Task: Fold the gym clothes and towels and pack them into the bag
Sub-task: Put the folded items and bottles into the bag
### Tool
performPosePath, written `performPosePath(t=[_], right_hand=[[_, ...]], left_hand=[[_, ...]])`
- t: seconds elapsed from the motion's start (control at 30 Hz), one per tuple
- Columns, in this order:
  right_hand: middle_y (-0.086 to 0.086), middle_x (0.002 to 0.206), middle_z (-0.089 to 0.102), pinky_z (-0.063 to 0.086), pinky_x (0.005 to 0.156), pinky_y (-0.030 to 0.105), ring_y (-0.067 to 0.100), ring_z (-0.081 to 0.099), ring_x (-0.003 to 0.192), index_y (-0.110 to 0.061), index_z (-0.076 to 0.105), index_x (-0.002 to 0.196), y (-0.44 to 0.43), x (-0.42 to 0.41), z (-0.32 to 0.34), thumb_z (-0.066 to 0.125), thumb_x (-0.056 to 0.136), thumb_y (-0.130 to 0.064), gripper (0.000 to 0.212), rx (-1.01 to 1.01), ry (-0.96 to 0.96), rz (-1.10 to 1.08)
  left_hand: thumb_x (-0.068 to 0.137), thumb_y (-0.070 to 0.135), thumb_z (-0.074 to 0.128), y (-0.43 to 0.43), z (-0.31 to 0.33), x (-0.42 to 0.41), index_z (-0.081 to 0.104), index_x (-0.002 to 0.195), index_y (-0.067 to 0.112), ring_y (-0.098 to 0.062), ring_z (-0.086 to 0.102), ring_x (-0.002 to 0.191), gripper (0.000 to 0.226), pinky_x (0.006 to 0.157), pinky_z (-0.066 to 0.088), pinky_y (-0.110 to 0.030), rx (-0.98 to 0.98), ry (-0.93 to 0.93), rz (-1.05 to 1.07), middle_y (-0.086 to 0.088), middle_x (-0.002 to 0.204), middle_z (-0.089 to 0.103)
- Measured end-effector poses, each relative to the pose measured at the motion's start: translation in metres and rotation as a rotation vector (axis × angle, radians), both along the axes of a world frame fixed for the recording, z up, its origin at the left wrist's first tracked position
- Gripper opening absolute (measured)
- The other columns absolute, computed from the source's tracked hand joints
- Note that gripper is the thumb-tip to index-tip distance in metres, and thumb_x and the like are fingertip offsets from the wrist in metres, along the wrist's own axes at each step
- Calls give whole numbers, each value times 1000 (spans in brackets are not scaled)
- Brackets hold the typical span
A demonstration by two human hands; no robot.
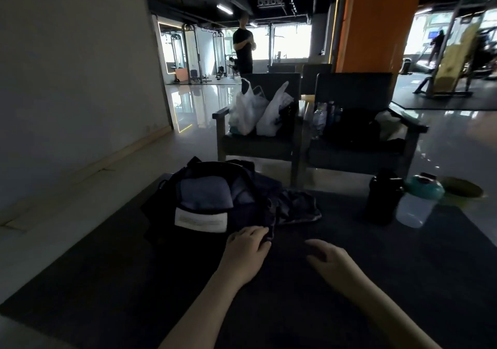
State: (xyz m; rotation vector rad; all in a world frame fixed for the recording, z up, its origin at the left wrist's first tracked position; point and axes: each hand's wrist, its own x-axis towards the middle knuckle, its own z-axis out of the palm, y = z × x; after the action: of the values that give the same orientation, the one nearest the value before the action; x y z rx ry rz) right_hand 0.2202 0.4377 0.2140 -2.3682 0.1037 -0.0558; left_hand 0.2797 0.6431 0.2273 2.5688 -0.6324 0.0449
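A dark gym bag [166, 206] with a white label stands open on the dark mat [322, 281] ahead of me. Folded blue-grey cloth [205, 191] lies inside it. A dark crumpled garment [293, 206] spills over the bag's right side onto the mat. My left hand [246, 252] rests at the bag's near right corner, its fingertips touching the garment's edge. My right hand [332, 258] hovers just over the mat to the right, fingers loosely curled and holding nothing.
A black bottle [383, 196], a clear shaker with a teal lid [415, 203] and a dark green bowl [464, 187] stand at the mat's far right. Two dark chairs [352, 123] behind hold white plastic bags [258, 112] and bottles. A person [243, 47] stands farther back.
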Motion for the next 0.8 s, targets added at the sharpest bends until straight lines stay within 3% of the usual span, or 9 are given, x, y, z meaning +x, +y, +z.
performPosePath(t=[0.1,0.17,0.23,0.4,0.57,0.63,0.73,0.8], right_hand=[[2,128,58,48,81,17,7,58,97,-18,49,135,-29,-39,-23,57,93,-21,43,-15,44,-98],[2,132,55,46,89,21,12,57,108,-16,48,136,-48,-57,-37,56,93,-22,44,-59,79,-120],[1,137,52,42,99,24,13,51,121,-17,47,137,-66,-69,-48,55,93,-23,45,-105,99,-132],[1,141,47,35,105,26,16,43,130,-12,50,135,-123,-81,-71,56,92,-22,44,-179,88,-212],[-2,141,46,38,103,28,15,42,129,-15,52,132,-172,-65,-92,56,92,-22,41,-164,83,-273],[-2,139,48,40,101,27,14,45,125,-16,52,132,-185,-51,-99,57,91,-21,41,-147,67,-296],[4,139,46,40,97,28,18,47,123,-13,45,137,-198,-19,-99,58,91,-18,48,-114,-1,-346],[7,144,40,40,94,30,23,44,126,-14,36,143,-204,6,-90,59,91,-20,57,-77,-82,-418]], left_hand=[[100,34,40,-42,-24,-35,41,142,22,-9,36,133,43,111,30,-30,-61,140,-27,8,146,39],[100,34,41,-72,-44,-54,42,141,21,-11,39,132,43,110,33,-31,-54,221,-38,7,145,41],[100,34,41,-101,-65,-66,43,140,20,-12,38,132,43,110,32,-31,-29,255,-42,6,145,41],[100,36,38,-165,-101,-67,36,145,21,-14,26,141,47,116,22,-35,53,259,-44,4,154,28],[101,45,25,-185,-129,-38,13,151,31,-12,-4,147,53,119,-1,-41,277,119,-82,13,159,1],[98,52,16,-187,-136,-29,9,151,34,-11,-7,146,56,119,-3,-39,273,54,-45,15,159,-3],[78,62,-9,-190,-145,-25,6,151,36,-10,-9,146,79,118,-7,-36,254,-6,-48,18,158,-7],[78,62,-4,-189,-149,-23,16,150,36,-10,-1,147,79,117,-4,-34,240,-43,-29,18,157,1]])
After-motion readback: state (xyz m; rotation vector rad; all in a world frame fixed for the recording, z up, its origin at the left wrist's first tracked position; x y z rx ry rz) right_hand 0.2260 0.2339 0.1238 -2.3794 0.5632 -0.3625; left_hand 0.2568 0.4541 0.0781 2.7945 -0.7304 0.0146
